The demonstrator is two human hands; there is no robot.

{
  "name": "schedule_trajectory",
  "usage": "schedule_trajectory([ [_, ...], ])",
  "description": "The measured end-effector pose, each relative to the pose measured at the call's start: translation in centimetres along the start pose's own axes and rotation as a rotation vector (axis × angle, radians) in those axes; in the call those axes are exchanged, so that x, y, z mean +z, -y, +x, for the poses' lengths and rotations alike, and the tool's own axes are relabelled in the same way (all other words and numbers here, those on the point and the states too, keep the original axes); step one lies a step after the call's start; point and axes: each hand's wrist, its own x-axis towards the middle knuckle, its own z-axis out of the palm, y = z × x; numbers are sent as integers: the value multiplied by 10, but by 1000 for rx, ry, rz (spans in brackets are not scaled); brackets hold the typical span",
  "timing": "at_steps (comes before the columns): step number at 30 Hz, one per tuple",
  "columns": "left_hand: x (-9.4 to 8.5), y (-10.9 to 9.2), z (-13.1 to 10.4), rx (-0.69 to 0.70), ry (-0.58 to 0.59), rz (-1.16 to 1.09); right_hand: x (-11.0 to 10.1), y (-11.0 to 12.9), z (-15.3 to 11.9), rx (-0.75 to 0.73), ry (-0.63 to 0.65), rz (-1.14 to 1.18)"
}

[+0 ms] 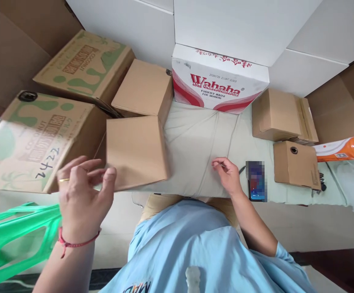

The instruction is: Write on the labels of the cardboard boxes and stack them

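My left hand (83,193) is raised at the near left corner of a plain brown cardboard box (135,150). Its fingers are spread with nothing between them, and the thumb is close to the box's edge; whether it touches cannot be told. My right hand (228,175) is at the front of the cloth-covered table (192,162), fingers curled in and thumb against them. Anything inside that hand is too small or hidden to name. To its right are a dark pen-like stick (242,169), partly hidden by the wrist, and a phone (257,183) with a lit, blurred screen.
Two printed coconut cartons (82,65) and another plain box (143,87) stand left. A Wahaba-style white and red water carton marked Wahaha (219,83) is at the back. Small brown boxes (276,112) and an orange-and-white package (347,146) are right; a green plastic stool (21,240) is lower left.
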Motion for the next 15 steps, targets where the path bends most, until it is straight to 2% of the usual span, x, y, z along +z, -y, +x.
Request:
schedule_trajectory([
  [3,-3,-17,-26,-221,436,-404,14,8,5,-28,184,82],
  [4,-2,-20,-34,-257,569,-523,15,10,7,-41,190,86],
  [5,1,-21,-39,-272,650,-595,14,11,10,-50,156,81],
  [6,4,-19,-42,-270,668,-606,12,10,12,-51,83,72],
  [7,9,-14,-43,-261,622,-572,8,8,14,-41,-16,66],
  [8,14,-6,-41,-255,521,-516,2,5,15,-20,-123,67],
  [10,25,15,-31,-252,267,-399,-11,-2,12,38,-284,84],
  [11,31,27,-24,-260,149,-366,-18,-4,8,64,-315,86],
  [13,43,47,-7,-257,48,-363,-28,-7,-6,88,-277,43],
  [15,55,61,7,-198,41,-407,-30,-5,-26,67,-127,-55],
])
